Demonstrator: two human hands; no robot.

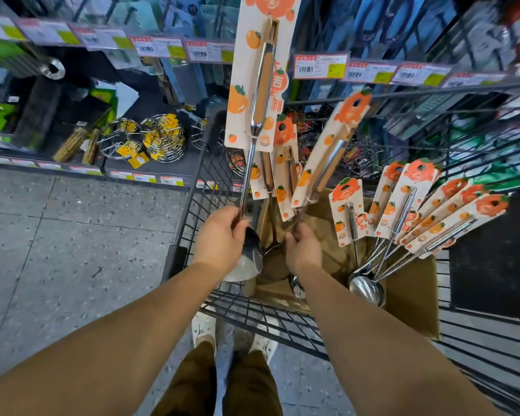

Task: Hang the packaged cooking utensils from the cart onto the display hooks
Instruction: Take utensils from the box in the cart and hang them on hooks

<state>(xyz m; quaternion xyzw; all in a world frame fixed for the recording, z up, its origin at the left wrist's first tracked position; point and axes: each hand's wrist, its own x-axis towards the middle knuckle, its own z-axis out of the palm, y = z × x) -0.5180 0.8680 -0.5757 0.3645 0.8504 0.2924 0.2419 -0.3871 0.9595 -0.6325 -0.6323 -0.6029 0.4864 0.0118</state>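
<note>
My left hand [219, 235] grips the steel shaft of a packaged ladle [261, 76] just above its bowl, and the orange-printed card stands upright, reaching the top of the view. My right hand [302, 246] grips the lower shaft of a second packaged utensil [327, 157], which tilts to the right over the cart. Two more carded utensils [278, 172] stand between my hands. Several others [421, 211] lean fanned out in a cardboard box [412, 298] inside the black wire cart [252, 310]. No display hooks can be made out in the blurred rack above.
Shelves with price-tag strips [321, 66] run across the top. A lower shelf on the left carries wire steamer racks [162, 139] and bamboo brushes [72, 144]. Grey speckled floor [57, 250] lies to the left of the cart. My shoes [204, 328] show below the cart's near edge.
</note>
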